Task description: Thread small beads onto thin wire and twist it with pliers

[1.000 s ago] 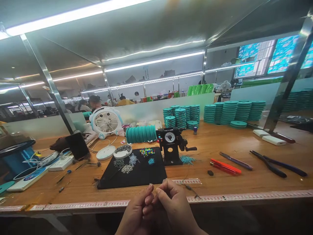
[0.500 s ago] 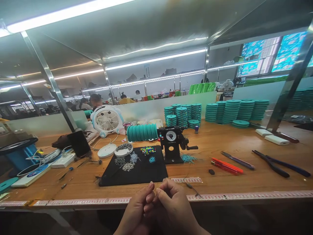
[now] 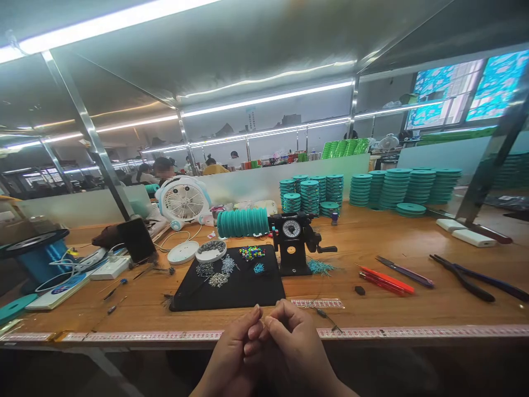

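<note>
My left hand (image 3: 239,347) and my right hand (image 3: 295,342) are close together at the table's front edge, fingers curled and tips pinched. Whatever they pinch is too small to make out. Just beyond lies a black mat (image 3: 243,289) with colourful beads (image 3: 251,253), silver pieces (image 3: 219,279), clear pieces (image 3: 227,264) and small blue pieces (image 3: 258,268). A white dish (image 3: 211,257) of dark grey pieces rests on the mat's back left corner. Behind the mat is a black winder (image 3: 292,251) with a dial, a crank and a row of teal spools (image 3: 243,223).
Stacks of teal spools (image 3: 397,187) stand at the back. To the right lie red pens (image 3: 386,280), scissors (image 3: 405,271) and pliers (image 3: 463,275). A fan (image 3: 184,201), phone (image 3: 138,240), power strip (image 3: 111,268) and blue spool (image 3: 37,259) are on the left. People sit beyond the partition.
The view has shifted slightly, so the table items appear a little further right. Both hands keep nearly the same pinched pose.
</note>
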The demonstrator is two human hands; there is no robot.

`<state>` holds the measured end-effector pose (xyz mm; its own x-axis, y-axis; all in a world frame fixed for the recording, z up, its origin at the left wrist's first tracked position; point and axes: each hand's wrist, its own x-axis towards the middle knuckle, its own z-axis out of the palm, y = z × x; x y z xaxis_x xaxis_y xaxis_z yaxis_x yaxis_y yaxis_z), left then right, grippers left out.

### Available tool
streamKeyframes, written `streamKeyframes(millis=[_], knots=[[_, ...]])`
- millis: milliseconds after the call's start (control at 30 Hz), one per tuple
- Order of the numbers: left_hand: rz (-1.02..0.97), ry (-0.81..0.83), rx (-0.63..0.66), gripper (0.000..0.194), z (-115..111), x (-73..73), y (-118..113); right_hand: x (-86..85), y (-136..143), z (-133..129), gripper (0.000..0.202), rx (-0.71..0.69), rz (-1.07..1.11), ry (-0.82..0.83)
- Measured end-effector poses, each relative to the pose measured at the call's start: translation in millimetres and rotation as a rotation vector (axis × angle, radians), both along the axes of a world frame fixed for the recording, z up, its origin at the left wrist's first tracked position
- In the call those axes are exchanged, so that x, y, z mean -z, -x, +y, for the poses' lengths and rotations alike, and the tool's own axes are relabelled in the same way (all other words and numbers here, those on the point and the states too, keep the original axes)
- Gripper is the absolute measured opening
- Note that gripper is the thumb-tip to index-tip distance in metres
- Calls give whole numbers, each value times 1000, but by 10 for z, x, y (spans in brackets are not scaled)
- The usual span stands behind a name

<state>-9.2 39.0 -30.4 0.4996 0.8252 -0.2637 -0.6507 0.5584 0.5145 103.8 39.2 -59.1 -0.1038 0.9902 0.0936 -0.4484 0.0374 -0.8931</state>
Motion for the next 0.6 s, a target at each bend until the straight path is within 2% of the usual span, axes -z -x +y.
streamKeyframes(millis=[233,367,600], knots=[[42,0,-23,38,3,15,8,-4,1,5,24,-13,11,-16],[85,-41,-46,37,-8,13,0,-19,6,0,25,-71,78,14],[54,-41,-36,36,-11,11,4,-53,13,-14,29,-92,127,27]])
